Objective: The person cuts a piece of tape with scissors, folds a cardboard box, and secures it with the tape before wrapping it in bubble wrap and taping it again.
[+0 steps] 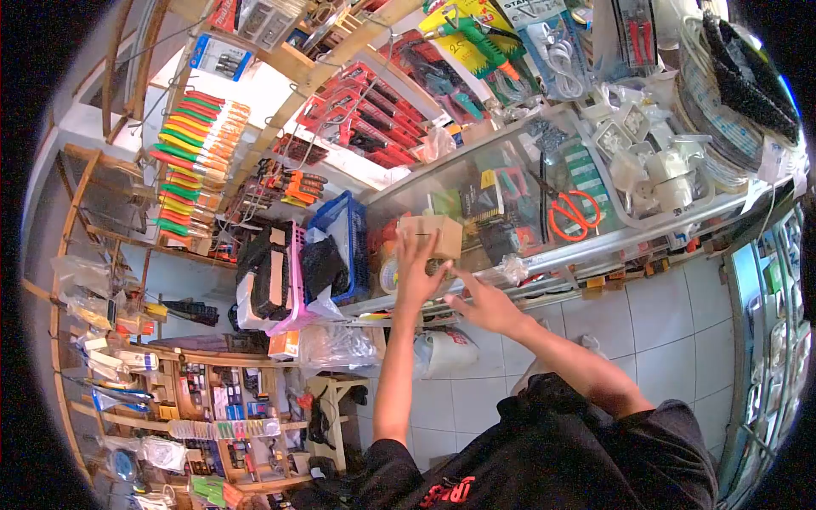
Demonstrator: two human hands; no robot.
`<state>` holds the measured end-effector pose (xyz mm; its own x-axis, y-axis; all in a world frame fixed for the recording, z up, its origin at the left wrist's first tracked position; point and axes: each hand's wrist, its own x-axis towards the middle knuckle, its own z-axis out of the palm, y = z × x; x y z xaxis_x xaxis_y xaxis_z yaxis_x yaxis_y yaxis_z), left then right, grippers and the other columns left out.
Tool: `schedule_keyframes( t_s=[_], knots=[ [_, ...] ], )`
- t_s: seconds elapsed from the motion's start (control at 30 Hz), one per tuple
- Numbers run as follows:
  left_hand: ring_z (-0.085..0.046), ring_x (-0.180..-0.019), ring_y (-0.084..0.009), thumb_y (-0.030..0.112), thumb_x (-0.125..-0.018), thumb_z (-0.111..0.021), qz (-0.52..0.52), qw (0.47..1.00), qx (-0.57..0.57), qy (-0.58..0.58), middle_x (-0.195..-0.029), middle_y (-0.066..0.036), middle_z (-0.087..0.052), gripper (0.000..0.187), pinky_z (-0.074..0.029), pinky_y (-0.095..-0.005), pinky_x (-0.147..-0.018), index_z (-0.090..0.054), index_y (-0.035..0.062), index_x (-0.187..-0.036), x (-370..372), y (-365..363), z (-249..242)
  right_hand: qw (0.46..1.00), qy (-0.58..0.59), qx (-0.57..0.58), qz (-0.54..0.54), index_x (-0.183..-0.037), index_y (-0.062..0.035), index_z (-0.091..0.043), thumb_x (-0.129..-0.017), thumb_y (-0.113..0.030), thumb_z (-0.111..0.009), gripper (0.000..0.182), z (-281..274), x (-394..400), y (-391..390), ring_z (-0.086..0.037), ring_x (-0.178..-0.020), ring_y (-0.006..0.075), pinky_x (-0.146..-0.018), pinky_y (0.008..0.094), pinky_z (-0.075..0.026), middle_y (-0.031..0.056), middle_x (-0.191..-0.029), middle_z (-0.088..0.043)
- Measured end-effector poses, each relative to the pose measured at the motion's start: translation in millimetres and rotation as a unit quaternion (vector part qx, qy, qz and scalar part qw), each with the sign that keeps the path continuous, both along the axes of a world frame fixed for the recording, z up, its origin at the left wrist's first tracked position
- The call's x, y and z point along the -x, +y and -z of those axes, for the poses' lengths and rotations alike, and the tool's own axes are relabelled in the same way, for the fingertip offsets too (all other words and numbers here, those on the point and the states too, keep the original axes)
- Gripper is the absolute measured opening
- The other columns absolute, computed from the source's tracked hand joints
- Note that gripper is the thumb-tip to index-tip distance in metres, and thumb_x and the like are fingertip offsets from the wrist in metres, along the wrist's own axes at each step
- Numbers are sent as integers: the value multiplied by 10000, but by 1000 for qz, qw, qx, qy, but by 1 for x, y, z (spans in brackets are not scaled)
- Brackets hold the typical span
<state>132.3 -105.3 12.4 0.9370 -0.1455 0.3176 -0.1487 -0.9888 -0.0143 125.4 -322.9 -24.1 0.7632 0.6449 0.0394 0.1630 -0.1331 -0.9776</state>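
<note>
A small brown cardboard box (444, 236) stands on the glass counter, with a dark slit on its upper face. My left hand (416, 270) grips its near left side, fingers spread over the cardboard and thumb by the lower edge. Close to the box's lower right corner is my right hand (491, 304), its index finger stretched out and its thumb apart, with nothing visible in it. A roll of tape (389, 276) lies left of my left hand. Part of the box's near side is hidden by my fingers.
Orange-handled scissors (575, 214) lie on the counter (544, 257) to the right. A tray of white fittings (650, 157) and coiled cable (722, 127) are farther right. Blue (350, 246) and pink (296, 276) baskets stand at the left. Tools hang behind.
</note>
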Motion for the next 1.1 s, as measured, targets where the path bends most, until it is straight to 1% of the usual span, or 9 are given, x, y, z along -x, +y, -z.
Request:
schedule_keyframes(
  t_s=[0.1,0.23,0.43,0.5,0.53,0.77,0.9,1.0,1.1],
  knots=[
    [-149,-1558,-460,551,-854,-750,-19,997,57,-40,-1669,-254,-235,902,-199,-606,-1222,-417,125,-1576,-2,10,-16,999,23,-23,-19,-1484,-55,-460,-987,-484,-619,676,13,19,-38,-689,-1010,379,-895,460,-533,264,-1174,-664],
    [-194,-1542,-464,580,-905,-676,-12,994,-42,99,-1669,-222,-260,861,-191,-590,-1230,-382,165,-1599,-15,32,-1,999,36,9,-31,-1417,-39,-529,-988,-446,-642,602,28,33,-74,-687,-1028,374,-907,445,-529,241,-1173,-676],
    [-289,-1480,-508,604,-916,-645,-66,996,-7,-66,-1620,-234,-345,807,-194,-641,-1202,-450,151,-1555,-32,0,43,998,42,33,-40,-1401,-14,-542,-998,-413,-652,577,18,25,-95,-707,-987,348,-886,418,-539,223,-1080,-709],
    [-293,-1467,-528,566,-921,-652,-69,996,7,-56,-1619,-247,-333,799,-194,-664,-1191,-431,134,-1556,-35,-18,39,999,29,18,-30,-1402,-12,-545,-1000,-417,-651,580,10,17,-89,-713,-964,328,-873,411,-544,214,-1055,-717],
    [-289,-1469,-528,546,-924,-658,-68,997,11,-39,-1622,-252,-322,795,-193,-656,-1196,-423,130,-1559,-37,-26,31,996,79,17,-40,-1444,-34,-524,-1014,-376,-660,566,2,13,-86,-673,-1026,240,-914,383,-529,180,-1185,-694],
    [-239,-1495,-534,365,-910,-725,-3,979,193,-72,-1631,-289,-272,740,-201,-608,-1221,-430,114,-1540,-18,-13,6,996,41,16,-80,-1428,-14,-527,-1053,-337,-616,503,6,5,-37,-654,-1076,210,-934,360,-525,173,-1233,-681],
    [-264,-1500,-500,330,-917,-725,24,960,231,-155,-1604,-288,-329,617,-215,-583,-1218,-537,72,-1446,40,57,-15,973,182,36,-135,-1449,-51,-520,-1052,-335,-614,497,0,13,-27,-658,-1074,207,-933,355,-525,127,-1203,-683],
    [-356,-1462,-440,258,-936,-716,-61,925,313,-207,-1548,-247,-422,512,-262,-538,-1206,-585,45,-1383,105,113,-28,949,272,36,-158,-1453,-48,-517,-1057,-284,-618,472,-6,21,-18,-632,-1037,157,-924,337,-526,69,-1104,-671],
    [-417,-1430,-396,161,-942,-704,-161,907,305,-240,-1518,-212,-469,423,-310,-511,-1187,-607,25,-1331,165,158,-26,977,68,45,-198,-1454,-59,-520,-1030,-244,-660,483,-10,10,-11,-644,-1036,143,-927,342,-532,36,-1112,-675]
  ],
)
